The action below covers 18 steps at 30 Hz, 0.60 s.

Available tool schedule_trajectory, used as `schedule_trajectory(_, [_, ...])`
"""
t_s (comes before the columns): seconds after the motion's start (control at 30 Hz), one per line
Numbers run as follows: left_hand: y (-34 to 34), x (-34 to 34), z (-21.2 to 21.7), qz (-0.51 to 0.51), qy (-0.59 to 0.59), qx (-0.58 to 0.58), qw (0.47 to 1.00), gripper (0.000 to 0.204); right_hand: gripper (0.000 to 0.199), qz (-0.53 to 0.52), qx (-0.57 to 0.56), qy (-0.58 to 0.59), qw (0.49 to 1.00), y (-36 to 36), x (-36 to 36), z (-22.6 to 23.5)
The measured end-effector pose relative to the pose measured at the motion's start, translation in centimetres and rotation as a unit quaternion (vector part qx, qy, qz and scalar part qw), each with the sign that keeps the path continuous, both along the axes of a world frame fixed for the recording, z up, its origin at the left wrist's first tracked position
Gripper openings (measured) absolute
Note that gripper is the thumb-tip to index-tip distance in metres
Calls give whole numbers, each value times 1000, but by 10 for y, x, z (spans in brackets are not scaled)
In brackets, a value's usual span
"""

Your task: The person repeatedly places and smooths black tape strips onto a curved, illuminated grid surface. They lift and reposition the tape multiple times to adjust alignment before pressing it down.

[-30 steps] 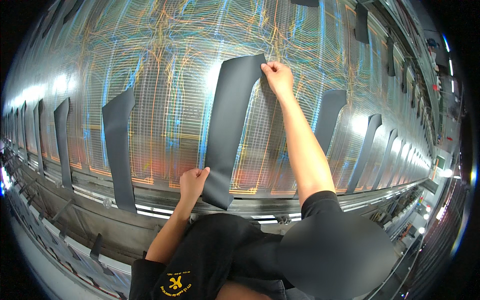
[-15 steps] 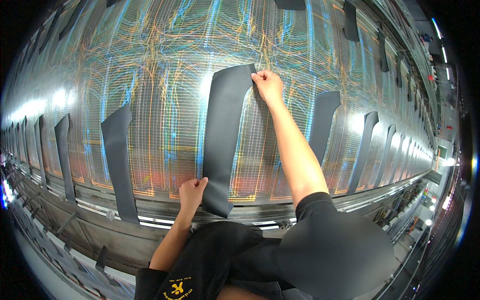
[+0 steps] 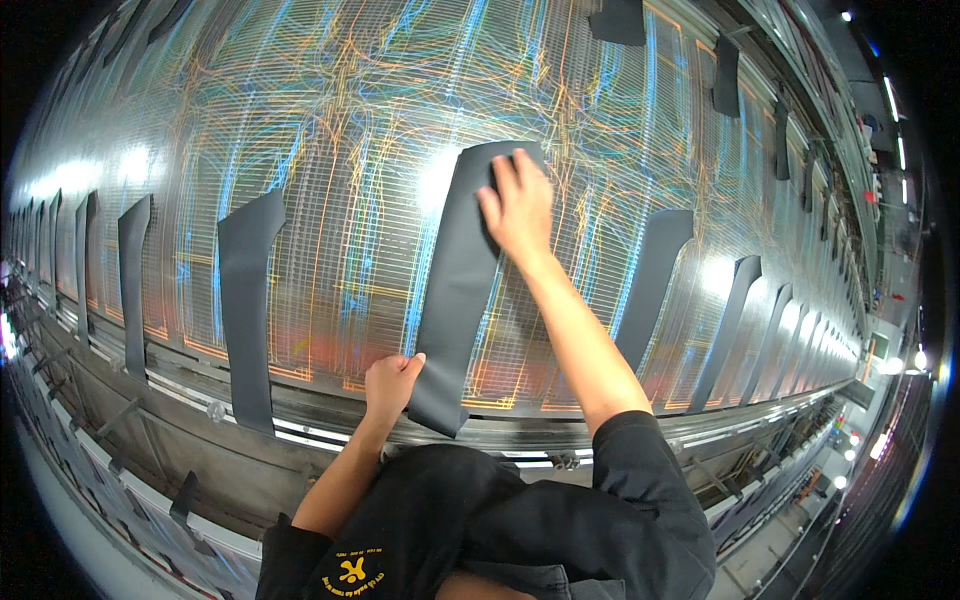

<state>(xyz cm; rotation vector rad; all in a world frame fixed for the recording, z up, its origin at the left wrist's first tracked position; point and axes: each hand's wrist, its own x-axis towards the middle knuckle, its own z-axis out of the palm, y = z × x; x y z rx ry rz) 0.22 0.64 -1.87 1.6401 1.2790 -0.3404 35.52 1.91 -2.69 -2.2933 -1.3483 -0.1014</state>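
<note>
A long dark grey sheet piece [image 3: 458,280] with a flared far end lies on a wide table covered in coloured lines. Its near end hangs a little over the table's front rail. My right hand [image 3: 520,205] rests on the far end, palm down with the fingers spread. At the near end, my left hand [image 3: 390,388] has its thumb and fingers closed on the piece's left edge. A similar grey piece [image 3: 250,300] lies to the left, and another grey piece [image 3: 655,285] is just beyond my right forearm.
Several more such pieces run in a row along the front, such as one [image 3: 134,285] at far left. Others, including a dark piece [image 3: 620,22], lie along the far side. A metal rail [image 3: 330,440] edges the table nearest my body.
My right hand has let go of the far right corner and now lies flat on top of the piece. My left hand keeps its hold at the near edge. The whole view has shifted slightly.
</note>
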Motion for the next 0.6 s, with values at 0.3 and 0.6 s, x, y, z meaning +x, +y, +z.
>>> schedule_trajectory(0.3, [-1, 4, 9, 27, -9, -22, 999, 56, 70, 94, -130, -8, 987, 38, -3, -33])
schedule_trajectory(0.6, [-26, -21, 6, 123, -149, -95, 977, 34, 76, -58, -148, -20, 987, 52, 18, -39])
